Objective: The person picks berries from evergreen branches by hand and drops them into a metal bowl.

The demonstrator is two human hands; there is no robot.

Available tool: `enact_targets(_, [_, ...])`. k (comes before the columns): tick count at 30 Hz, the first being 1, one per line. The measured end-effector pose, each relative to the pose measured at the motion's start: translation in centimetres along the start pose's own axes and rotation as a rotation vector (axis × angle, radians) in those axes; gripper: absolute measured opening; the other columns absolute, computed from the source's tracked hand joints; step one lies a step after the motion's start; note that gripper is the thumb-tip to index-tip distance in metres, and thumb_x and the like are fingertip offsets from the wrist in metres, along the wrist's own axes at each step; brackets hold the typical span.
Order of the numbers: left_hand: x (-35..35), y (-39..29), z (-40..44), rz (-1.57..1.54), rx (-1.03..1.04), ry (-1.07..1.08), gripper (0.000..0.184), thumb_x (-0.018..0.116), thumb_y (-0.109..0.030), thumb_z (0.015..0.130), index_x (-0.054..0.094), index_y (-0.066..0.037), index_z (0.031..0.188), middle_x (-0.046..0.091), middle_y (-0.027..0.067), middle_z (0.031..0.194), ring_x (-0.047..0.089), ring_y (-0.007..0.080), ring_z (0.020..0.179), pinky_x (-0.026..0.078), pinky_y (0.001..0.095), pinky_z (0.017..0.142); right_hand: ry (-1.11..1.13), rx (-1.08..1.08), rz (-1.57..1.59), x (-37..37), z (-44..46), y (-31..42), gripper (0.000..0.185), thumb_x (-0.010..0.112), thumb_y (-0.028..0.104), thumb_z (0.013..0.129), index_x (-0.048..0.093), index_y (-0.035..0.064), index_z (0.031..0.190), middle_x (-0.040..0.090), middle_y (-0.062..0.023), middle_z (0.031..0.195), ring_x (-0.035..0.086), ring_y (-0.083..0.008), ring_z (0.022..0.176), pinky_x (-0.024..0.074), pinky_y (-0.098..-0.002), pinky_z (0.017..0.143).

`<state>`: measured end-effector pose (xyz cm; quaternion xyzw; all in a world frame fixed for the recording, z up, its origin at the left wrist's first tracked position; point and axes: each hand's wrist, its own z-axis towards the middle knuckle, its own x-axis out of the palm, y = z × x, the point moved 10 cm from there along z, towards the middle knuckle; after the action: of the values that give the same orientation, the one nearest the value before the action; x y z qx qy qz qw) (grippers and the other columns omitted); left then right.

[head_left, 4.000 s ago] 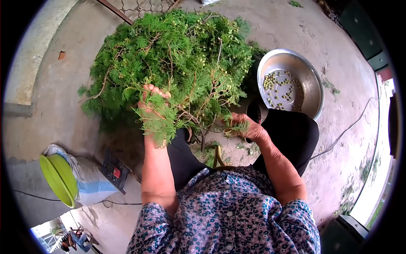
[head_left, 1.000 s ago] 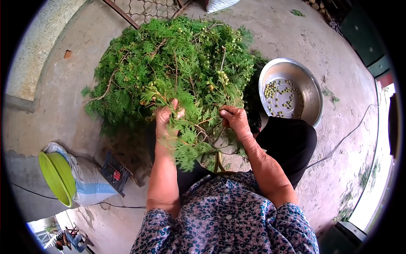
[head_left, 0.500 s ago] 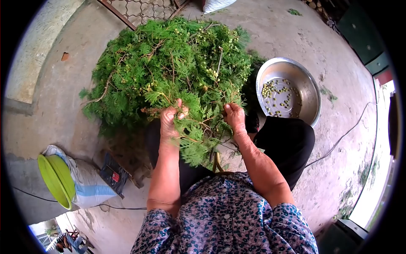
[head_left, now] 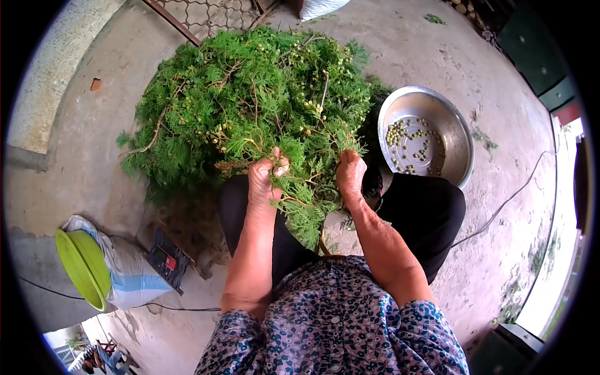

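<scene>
A large heap of green branches (head_left: 250,94) with small pale cones lies in front of my knees. My left hand (head_left: 267,176) is closed around a leafy green sprig (head_left: 304,212) that hangs over my lap. To its right, my right hand (head_left: 350,172) is closed at the edge of the foliage; its fingertips are turned away and what they hold is hidden. A wide metal basin (head_left: 459,140) stands right of the heap, with small green cones (head_left: 409,140) scattered on its bottom.
At the left are a lime green basin (head_left: 78,265) and a white and blue sack (head_left: 134,281), beside a dark object with a red label (head_left: 169,259). A cable (head_left: 506,197) crosses the floor at the right. A metal grate (head_left: 215,14) lies beyond the heap.
My left hand has moved right with the sprig, closer to my right hand. My right hand has turned, so that its fingertips no longer show. The sprig hangs further right than before.
</scene>
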<state>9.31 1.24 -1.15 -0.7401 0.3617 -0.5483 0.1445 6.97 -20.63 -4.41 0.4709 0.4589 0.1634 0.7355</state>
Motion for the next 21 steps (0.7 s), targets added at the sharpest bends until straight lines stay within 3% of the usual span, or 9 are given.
enact_targets(1, [-0.6,0.3,0.1,0.0,-0.002,0.0,0.017,0.067,-0.018,0.078,0.058,-0.006,0.069,0.054,0.0046,0.06,0.047,0.0128,0.05,0.039,0.0248,0.056,0.0,0.002,-0.001,0.2,0.7,-1.6,0.013,0.053,0.008,0.08,0.059,-0.0031,0.077,0.059,-0.0228,0.068,0.059,-0.0381,0.066,0.0447,-0.0433,0.061])
enact_targets(3, [-0.6,-3.2,-0.5,0.101,0.342,0.154,0.015,0.067,-0.018,0.078,0.059,-0.007,0.073,0.054,0.0036,0.062,0.047,0.0128,0.052,0.041,0.0257,0.06,-0.059,0.023,-0.221,-1.9,3.0,-5.8,0.014,0.054,0.008,0.079,0.06,-0.0024,0.071,0.059,-0.0227,0.066,0.059,-0.0356,0.063,0.0444,-0.0429,0.058])
enact_targets(5, [1.2,-4.1,-2.4,0.04,0.277,0.217,0.013,0.066,-0.017,0.078,0.059,-0.007,0.075,0.054,0.0016,0.067,0.047,0.0128,0.056,0.041,0.0271,0.064,-0.16,-0.12,-0.278,-5.1,4.4,-6.4,0.016,0.054,0.008,0.078,0.061,-0.0013,0.067,0.059,-0.02,0.062,0.059,-0.0311,0.056,0.0441,-0.0414,0.054])
enact_targets(8, [-0.2,-3.1,-0.7,-0.108,0.215,0.5,0.016,0.065,-0.016,0.078,0.06,-0.003,0.087,0.053,0.0006,0.073,0.046,0.0135,0.063,0.039,0.0261,0.064,-0.019,0.396,0.23,-5.8,6.2,-10.0,0.017,0.054,0.016,0.085,0.061,0.0004,0.084,0.052,-0.0034,0.059,0.053,-0.0133,0.044,0.0409,-0.0285,0.034])
enact_targets(10, [0.2,-3.4,-1.2,-0.177,0.204,0.457,0.03,0.06,-0.014,0.076,0.06,-0.003,0.104,0.053,0.0034,0.078,0.045,0.0139,0.068,0.041,0.0243,0.061,-0.093,0.521,0.609,-6.8,7.0,-11.0,0.019,0.051,0.012,0.086,0.056,-0.0028,0.096,0.053,-0.0067,0.065,0.059,-0.0192,0.054,0.0501,-0.0311,0.045])
enact_targets(13, [-1.5,-4.9,-0.4,0.008,0.369,0.418,0.03,0.052,-0.013,0.078,0.06,0.0,0.104,0.047,0.0036,0.07,0.048,0.0173,0.066,0.047,0.029,0.056,-0.191,0.572,0.861,-8.7,7.7,-14.1,0.023,0.05,0.011,0.087,0.047,-0.0067,0.102,0.053,-0.0135,0.074,0.063,-0.0308,0.066,0.057,-0.0398,0.064])
enact_targets(15, [-0.2,-3.3,-0.8,-0.135,0.076,0.674,0.04,0.061,-0.02,0.08,0.056,-0.001,0.115,0.047,0.0003,0.07,0.045,0.013,0.065,0.04,0.0267,0.059,-0.316,0.627,0.85,-9.7,7.8,-18.9,0.027,0.047,0.007,0.086,0.042,-0.0103,0.105,0.051,-0.0174,0.088,0.061,-0.0314,0.071,0.0567,-0.0402,0.062])
enact_targets(17, [0.1,-3.2,-0.3,-0.235,-0.023,0.56,0.039,0.036,-0.032,0.096,0.047,0.003,0.107,0.047,0.004,0.068,0.049,0.0199,0.05,0.05,0.0378,0.055,-0.304,0.632,1.134,-9.3,7.4,-22.9,0.034,0.05,0.007,0.084,0.039,-0.009,0.111,0.05,-0.0184,0.094,0.06,-0.0327,0.073,0.0555,-0.0434,0.066])
enact_targets(21, [0.2,-4.1,-1.1,-0.201,0.132,0.482,0.034,0.035,-0.031,0.096,0.05,0.0,0.096,0.047,0.0016,0.064,0.051,0.0192,0.058,0.049,0.0358,0.059,-0.218,0.723,0.851,-8.1,3.9,-16.1,0.028,0.049,0.009,0.086,0.045,-0.0026,0.111,0.056,-0.0128,0.085,0.06,-0.0251,0.066,0.0535,-0.0376,0.058])
